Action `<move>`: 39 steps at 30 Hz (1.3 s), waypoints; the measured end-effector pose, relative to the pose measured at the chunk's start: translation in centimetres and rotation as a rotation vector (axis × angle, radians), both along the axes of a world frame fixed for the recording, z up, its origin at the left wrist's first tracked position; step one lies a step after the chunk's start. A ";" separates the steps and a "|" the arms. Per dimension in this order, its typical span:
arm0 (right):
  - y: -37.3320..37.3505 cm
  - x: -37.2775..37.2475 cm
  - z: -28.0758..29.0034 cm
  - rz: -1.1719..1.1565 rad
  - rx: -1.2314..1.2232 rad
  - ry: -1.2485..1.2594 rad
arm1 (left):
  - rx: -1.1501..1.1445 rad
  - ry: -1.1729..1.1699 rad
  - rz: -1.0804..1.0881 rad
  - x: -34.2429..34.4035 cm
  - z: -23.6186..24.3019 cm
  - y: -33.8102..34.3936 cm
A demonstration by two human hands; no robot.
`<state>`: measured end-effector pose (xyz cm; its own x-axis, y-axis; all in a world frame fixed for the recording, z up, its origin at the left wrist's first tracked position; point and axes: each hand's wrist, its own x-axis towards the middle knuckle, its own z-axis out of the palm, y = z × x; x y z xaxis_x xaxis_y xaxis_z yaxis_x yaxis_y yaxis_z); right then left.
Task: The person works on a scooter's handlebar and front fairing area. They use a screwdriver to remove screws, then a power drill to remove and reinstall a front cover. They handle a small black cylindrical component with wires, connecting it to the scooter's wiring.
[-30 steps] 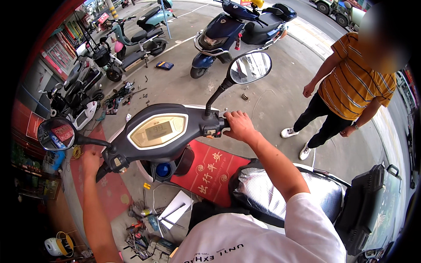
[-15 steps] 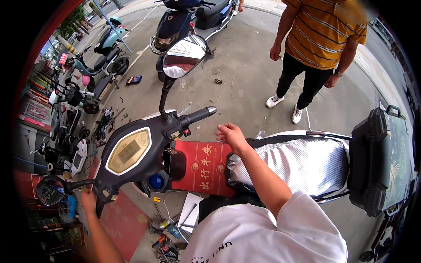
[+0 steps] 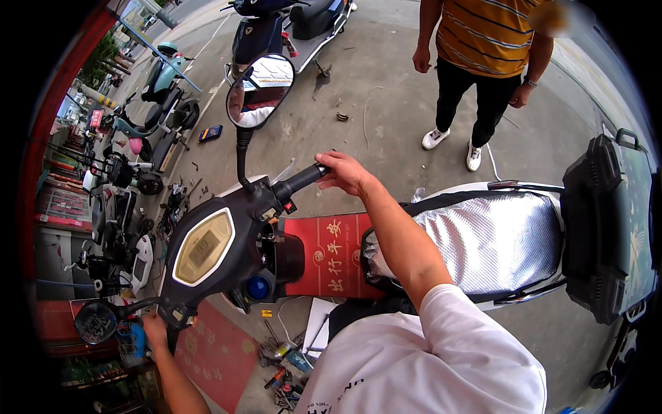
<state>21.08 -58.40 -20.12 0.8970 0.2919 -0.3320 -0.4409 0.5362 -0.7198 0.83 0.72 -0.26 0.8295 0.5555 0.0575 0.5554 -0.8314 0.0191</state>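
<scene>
A scooter with a black handlebar cover (image 3: pixel 234 238) and a dash display (image 3: pixel 205 245) stands in front of me. My right hand (image 3: pixel 343 172) curls its fingers over the outer end of the right handlebar grip (image 3: pixel 303 181), with the thumb beneath. At the scooter's other side, my left hand (image 3: pixel 156 330) closes round the left handlebar grip (image 3: pixel 172 336); part of its fingers is hidden. The right mirror (image 3: pixel 261 90) rises above the bar, and the left mirror (image 3: pixel 96 321) sticks out beyond my left hand. A red mat (image 3: pixel 324 255) covers the footboard.
A silver seat cover (image 3: pixel 489 241) and a black top box (image 3: pixel 596 228) lie to my right. A person in a striped shirt (image 3: pixel 486 41) stands beyond the scooter. Tools (image 3: pixel 283 372) are scattered on the ground near a red mat (image 3: pixel 214 359). Parked scooters (image 3: pixel 155 110) line the left.
My right hand has moved from above the footboard onto the end of the right grip. The handlebar and mirrors have shifted slightly in view; my left hand stays at the left grip.
</scene>
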 end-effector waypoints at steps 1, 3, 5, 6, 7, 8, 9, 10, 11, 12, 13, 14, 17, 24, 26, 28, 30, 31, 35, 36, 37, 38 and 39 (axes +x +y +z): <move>0.3 0.0 0.5 0.036 -0.027 0.001 | 0.022 -0.025 -0.008 -0.6 -0.3 1.8; 0.1 0.1 0.3 0.089 -0.077 -0.015 | 0.059 -0.067 -0.037 -1.0 -1.4 4.5; -0.3 0.5 -0.2 0.115 -0.111 -0.031 | 0.046 -0.055 -0.045 -0.6 -1.5 3.8; -0.4 0.8 -0.3 0.124 -0.115 -0.042 | 0.042 -0.049 -0.045 -0.5 -1.1 2.8; -0.5 0.9 -0.4 0.134 -0.119 -0.053 | 0.044 -0.047 -0.045 -0.5 -1.2 3.1; -0.6 0.9 -0.6 0.130 -0.134 -0.048 | 0.046 -0.044 -0.045 -0.4 -1.5 3.5; -0.5 0.9 -0.5 0.130 -0.149 -0.044 | 0.049 -0.043 -0.041 -0.5 -1.5 3.7; -0.5 0.9 -0.3 0.129 -0.164 -0.041 | 0.048 -0.044 -0.046 -0.6 -1.5 3.7; -0.4 0.9 -0.2 0.136 -0.162 -0.041 | 0.047 -0.044 -0.050 -0.6 -1.4 3.7; -0.4 1.0 0.0 0.142 -0.163 -0.043 | 0.044 -0.047 -0.054 -0.8 -1.3 3.6; -0.3 1.0 0.1 0.149 -0.163 -0.045 | 0.070 -0.043 -0.057 -1.1 -1.5 4.4; -0.2 1.1 0.0 0.158 -0.148 -0.052 | 0.096 -0.040 -0.059 -1.4 -1.9 5.7; -0.6 1.5 -0.8 0.172 -0.132 -0.065 | 0.068 -0.025 -0.030 -0.5 -1.5 3.4; -0.5 1.6 0.0 0.206 -0.151 -0.053 | 0.008 -0.065 -0.021 -1.0 -1.8 4.3; -0.2 1.2 0.6 0.215 -0.122 -0.056 | 0.031 -0.085 -0.032 -1.5 -2.4 6.1; -0.8 1.0 0.8 0.202 -0.086 -0.081 | 0.053 -0.096 -0.060 -1.0 -2.6 5.0; -1.2 1.7 -0.5 0.218 -0.063 -0.121 | 0.086 -0.100 -0.089 -0.3 -1.5 2.1; -1.2 2.0 -1.1 0.232 -0.050 -0.141 | 0.067 -0.115 -0.083 -0.4 -1.4 1.9; -1.4 2.8 -1.8 0.351 -0.148 -0.082 | -0.005 -0.178 -0.063 -0.5 -1.2 1.0; -1.3 2.2 -0.9 0.343 -0.144 -0.010 | -0.021 -0.192 -0.055 -0.7 -1.2 1.0; -1.2 1.7 -0.4 0.335 -0.139 0.061 | -0.014 -0.189 -0.058 -0.9 -1.2 1.0; -1.2 1.7 -1.2 0.312 -0.194 0.094 | -0.007 -0.185 -0.060 -1.0 -1.3 1.1; -1.5 1.6 -1.6 0.286 -0.250 0.123 | -0.001 -0.185 -0.066 -0.8 -1.3 1.2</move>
